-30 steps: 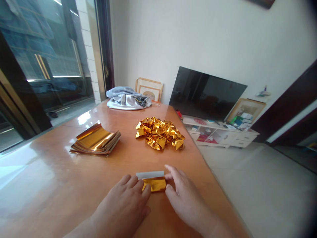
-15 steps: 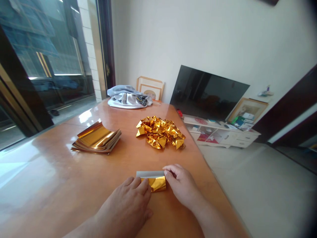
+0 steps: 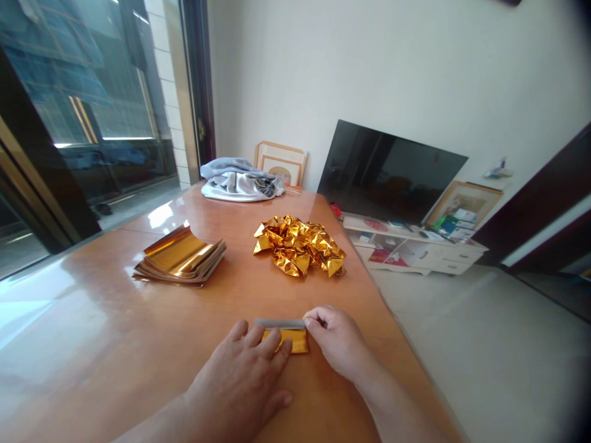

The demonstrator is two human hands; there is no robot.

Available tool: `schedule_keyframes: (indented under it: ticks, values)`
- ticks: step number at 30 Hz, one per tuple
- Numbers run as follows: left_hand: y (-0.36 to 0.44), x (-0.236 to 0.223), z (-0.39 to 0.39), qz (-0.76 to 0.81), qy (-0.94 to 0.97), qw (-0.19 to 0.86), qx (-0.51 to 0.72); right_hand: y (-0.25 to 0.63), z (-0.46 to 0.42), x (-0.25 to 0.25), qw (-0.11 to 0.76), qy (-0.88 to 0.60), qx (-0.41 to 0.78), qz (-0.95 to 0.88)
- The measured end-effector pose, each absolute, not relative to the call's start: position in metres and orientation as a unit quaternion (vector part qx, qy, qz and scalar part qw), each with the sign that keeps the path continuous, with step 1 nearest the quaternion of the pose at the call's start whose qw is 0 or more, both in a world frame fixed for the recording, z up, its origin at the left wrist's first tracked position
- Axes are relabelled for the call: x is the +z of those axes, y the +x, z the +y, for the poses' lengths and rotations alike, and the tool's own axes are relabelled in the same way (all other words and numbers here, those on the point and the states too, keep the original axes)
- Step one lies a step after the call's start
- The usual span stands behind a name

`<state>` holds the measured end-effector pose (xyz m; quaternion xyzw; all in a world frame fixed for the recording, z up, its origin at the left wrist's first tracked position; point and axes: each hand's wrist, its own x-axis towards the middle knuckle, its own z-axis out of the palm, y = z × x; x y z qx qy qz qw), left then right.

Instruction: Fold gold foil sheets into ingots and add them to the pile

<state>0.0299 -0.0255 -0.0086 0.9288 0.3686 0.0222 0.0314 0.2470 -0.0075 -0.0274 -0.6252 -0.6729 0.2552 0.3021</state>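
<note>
Hands both on a folded, rectangular gold-and-grey foil sheet (image 3: 298,342), flat at six o'clock on the glossy brown surface (image 3: 184,326): left hand (image 3: 240,375) loosely splayed over its nine-o'clock part, right hand (image 3: 339,339) in a thumb-and-finger pinch on the grey edge at three. Long axis from nine to three, grey band toward twelve. From there, curled gold foil stack (image 3: 180,255) at ten, pointed gold foil heap (image 3: 298,246) at twelve.

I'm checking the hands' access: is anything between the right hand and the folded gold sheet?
Nothing visible is: the right hand pinches the far right corner of the folded gold sheet, while the left hand lies over its left part. The crumpled gold foil sits farther off, beyond both hands.
</note>
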Motion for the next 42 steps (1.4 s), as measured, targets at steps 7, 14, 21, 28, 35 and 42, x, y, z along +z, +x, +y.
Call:
schedule_keyframes:
  ticks: [7, 14, 21, 28, 35, 42]
  values:
    - [0.031, -0.007, -0.026, 0.376, 0.926, 0.031, 0.021, 0.247, -0.006, -0.029, 0.305, -0.624, 0.248, -0.676]
    - [0.031, -0.007, -0.027, 0.378, 0.925, 0.034, 0.022, 0.247, -0.008, -0.032, 0.305, -0.631, 0.235, -0.674]
    - [0.028, -0.011, -0.026, 0.371, 0.927, 0.039, 0.03, 0.241, -0.028, -0.012, 0.283, -0.604, 0.138, -0.732]
    - [0.027, -0.013, -0.026, 0.377, 0.924, 0.052, 0.034, 0.241, -0.039, -0.001, 0.162, -0.591, 0.107, -0.783]
    - [0.027, -0.015, -0.027, 0.376, 0.925, 0.045, 0.037, 0.242, -0.037, -0.006, 0.185, -0.601, 0.122, -0.768]
    - [0.029, -0.01, -0.029, 0.38, 0.923, 0.052, 0.026, 0.243, -0.021, -0.025, 0.275, -0.61, 0.156, -0.726]
